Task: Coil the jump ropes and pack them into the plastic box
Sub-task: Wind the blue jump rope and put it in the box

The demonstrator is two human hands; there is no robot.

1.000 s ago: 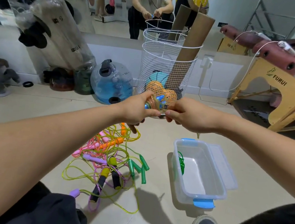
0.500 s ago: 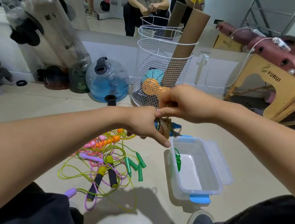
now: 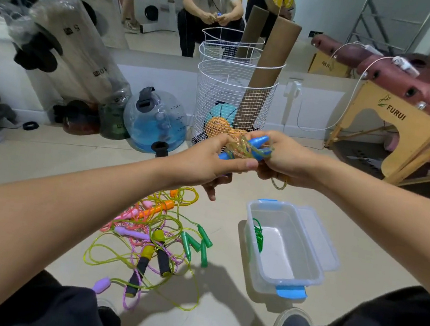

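Jump rope with bright blue plastic handles and a glittery yellow-orange cord [image 3: 248,148] sits bundled in mid-air between both hands, above the floor and short of the clear plastic box with blue latches [image 3: 302,279]. The left hand [image 3: 208,162] grips one end of the blue handles with thumb and curled fingers; the right hand [image 3: 282,157] is clenched round the other end and the wound cord, a short loop of cord hanging below it. The bundle looks light, the handles stiff and smooth, the cord thin, springy and likely to uncoil if let go, so the safest hold is across the wraps and handles together, not the cord alone. Inside the box a green cord [image 3: 259,234] already lies against the left wall. On the floor to the left lies a tangled heap of other ropes [image 3: 153,239], with green, purple, orange, pink and black-and-yellow handles, limp and interlaced, best lifted by a handle.
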